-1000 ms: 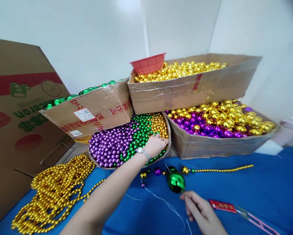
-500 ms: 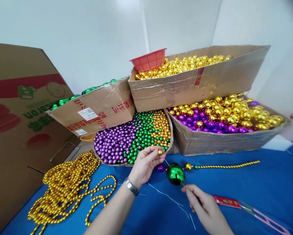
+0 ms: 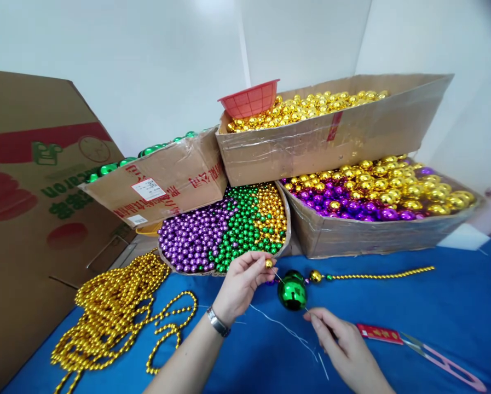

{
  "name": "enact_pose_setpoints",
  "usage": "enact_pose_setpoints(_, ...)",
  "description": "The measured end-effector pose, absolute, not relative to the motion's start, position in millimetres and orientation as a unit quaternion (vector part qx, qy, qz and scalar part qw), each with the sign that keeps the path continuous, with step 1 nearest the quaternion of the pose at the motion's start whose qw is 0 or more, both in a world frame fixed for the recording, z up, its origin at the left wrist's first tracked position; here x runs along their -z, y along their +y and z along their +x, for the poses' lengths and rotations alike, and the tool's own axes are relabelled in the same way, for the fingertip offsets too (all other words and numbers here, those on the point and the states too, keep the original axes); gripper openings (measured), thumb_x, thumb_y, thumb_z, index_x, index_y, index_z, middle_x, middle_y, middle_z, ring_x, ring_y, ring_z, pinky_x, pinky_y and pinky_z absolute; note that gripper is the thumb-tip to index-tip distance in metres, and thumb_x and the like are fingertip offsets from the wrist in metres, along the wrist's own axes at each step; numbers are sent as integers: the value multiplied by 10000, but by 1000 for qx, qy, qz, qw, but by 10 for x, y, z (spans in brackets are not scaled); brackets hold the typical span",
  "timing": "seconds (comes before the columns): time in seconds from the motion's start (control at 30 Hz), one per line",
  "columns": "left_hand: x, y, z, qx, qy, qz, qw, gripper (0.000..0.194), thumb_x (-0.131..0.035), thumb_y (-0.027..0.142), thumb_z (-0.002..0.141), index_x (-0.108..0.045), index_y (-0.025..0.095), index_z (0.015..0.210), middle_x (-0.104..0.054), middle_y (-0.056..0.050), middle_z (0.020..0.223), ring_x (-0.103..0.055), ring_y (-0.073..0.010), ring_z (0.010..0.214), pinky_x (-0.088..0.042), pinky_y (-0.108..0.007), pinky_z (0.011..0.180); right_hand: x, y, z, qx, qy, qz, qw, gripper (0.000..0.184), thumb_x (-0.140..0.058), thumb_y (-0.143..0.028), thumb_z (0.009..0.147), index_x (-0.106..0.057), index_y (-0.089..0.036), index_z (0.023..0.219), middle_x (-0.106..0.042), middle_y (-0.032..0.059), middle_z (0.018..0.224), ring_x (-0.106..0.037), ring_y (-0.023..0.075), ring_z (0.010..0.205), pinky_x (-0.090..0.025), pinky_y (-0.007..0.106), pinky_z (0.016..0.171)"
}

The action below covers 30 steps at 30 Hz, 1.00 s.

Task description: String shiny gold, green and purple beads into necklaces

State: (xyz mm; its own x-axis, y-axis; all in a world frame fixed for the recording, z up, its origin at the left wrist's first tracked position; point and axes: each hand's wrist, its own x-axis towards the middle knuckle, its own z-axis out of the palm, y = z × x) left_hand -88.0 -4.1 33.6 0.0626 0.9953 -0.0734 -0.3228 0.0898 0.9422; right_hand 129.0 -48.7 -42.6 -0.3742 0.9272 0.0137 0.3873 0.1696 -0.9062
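Between the thumb and fingers of my left hand (image 3: 243, 282) is a small gold bead (image 3: 269, 264). A large shiny green ball (image 3: 292, 291) sits threaded on a thin needle or wire, which shows at its upper left beside my left fingers and at its lower right. My right hand (image 3: 341, 342) pinches that lower end. Beyond the ball lies a strand with a larger gold bead (image 3: 315, 276), a small green bead and a chain of small gold beads (image 3: 382, 274). White thread (image 3: 284, 328) lies loose on the blue cloth below my hands.
Behind my hands a tray holds purple, green and gold beads (image 3: 241, 230). Open cartons hold gold balls (image 3: 311, 112), gold and purple balls (image 3: 376, 191) and green balls (image 3: 108, 169). Gold bead chains (image 3: 114, 312) are heaped at left; pink-handled scissors (image 3: 446, 364) lie at right.
My left hand and the gold bead have dropped slightly toward the green ball. The ball has shifted a little left, covering more of the purple bead behind. Both hands keep their pinch.
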Motion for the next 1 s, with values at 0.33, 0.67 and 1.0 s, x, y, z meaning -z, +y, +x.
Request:
enact_pose_setpoints(0.33, 122, -319, -696, -432, 536, 558, 463, 208, -628, 330, 780, -683, 139, 840, -699, -89, 899, -632, -184, 799, -503, -288, 716, 1011, -374, 1296, -347, -763, -477, 265, 224, -344, -271, 916, -548, -198, 976, -626, 80, 949, -617, 198, 836, -464, 291, 722)
enact_pose_setpoints(0.67, -655, -246, -508, -454, 465, 663, 372, 141, -576, 271, 819, -669, 184, 880, -706, -53, 847, -651, -175, 767, -526, -283, 707, 399, -234, 1255, -340, -772, -388, 370, 320, -360, -292, 940, -541, -217, 1194, -618, 72, 1084, -601, 178, 948, -474, 280, 831)
enact_pose_setpoints(1.0, 395, -292, -215, -357, 420, 746, 374, 609, -642, 245, 710, -397, 174, 1263, -549, -119, 1224, -507, -238, 1135, -402, -377, 970, 408, -264, 1403, -465, -663, -436, 393, 372, -439, -410, 905, -624, -156, 1106, -571, 27, 726, -549, 139, 657, -453, 225, 603)
